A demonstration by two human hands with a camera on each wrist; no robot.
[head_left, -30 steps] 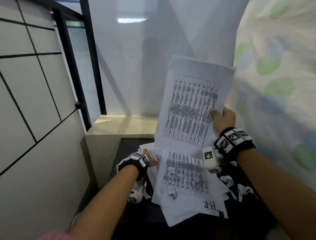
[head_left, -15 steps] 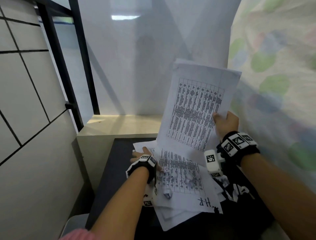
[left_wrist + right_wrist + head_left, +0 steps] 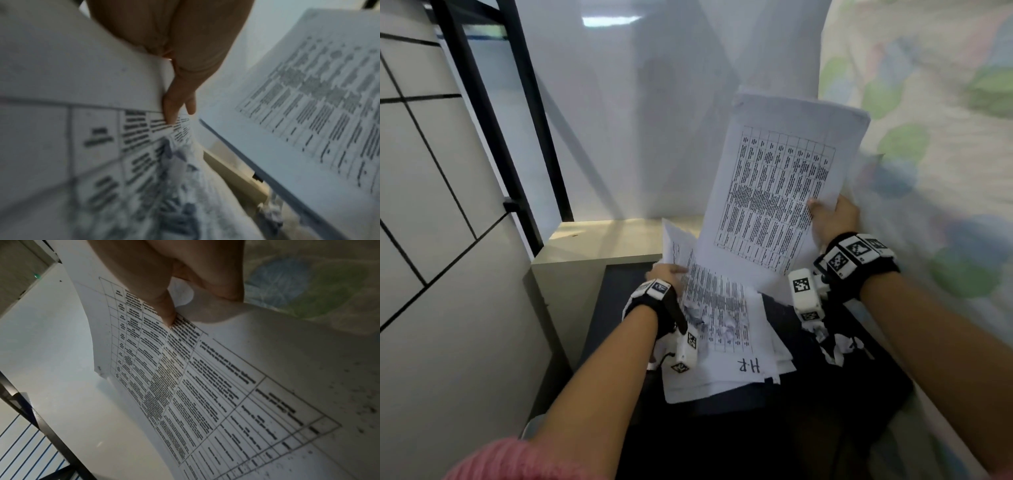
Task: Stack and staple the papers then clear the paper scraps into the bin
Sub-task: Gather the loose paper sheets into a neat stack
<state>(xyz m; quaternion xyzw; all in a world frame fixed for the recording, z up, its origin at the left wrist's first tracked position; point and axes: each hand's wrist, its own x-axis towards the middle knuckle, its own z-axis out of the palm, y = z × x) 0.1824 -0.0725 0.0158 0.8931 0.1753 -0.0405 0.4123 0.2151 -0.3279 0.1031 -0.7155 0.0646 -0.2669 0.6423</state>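
Observation:
My right hand (image 3: 830, 216) pinches a thin stack of printed sheets (image 3: 780, 192) by its right edge and holds it upright above the dark table (image 3: 722, 442); the thumb (image 3: 164, 308) lies on the printed face. My left hand (image 3: 666, 272) grips the far left edge of a loose printed sheet (image 3: 709, 301) and has it lifted and curled; its fingers (image 3: 174, 104) are curled round that edge. More sheets (image 3: 722, 373), one marked "H.R", lie fanned under it. Crumpled paper scraps (image 3: 840, 346) lie on the sheets and to the table's right.
A beige cabinet top (image 3: 599, 240) stands just behind the table. A white panel and black frame post (image 3: 482, 113) rise at the back left, a tiled wall on the left. A patterned curtain (image 3: 935, 137) hangs close on the right.
My left hand has moved forward along the pile and lifted the far edge of a loose sheet. The right hand's upright stack has stayed almost where it was.

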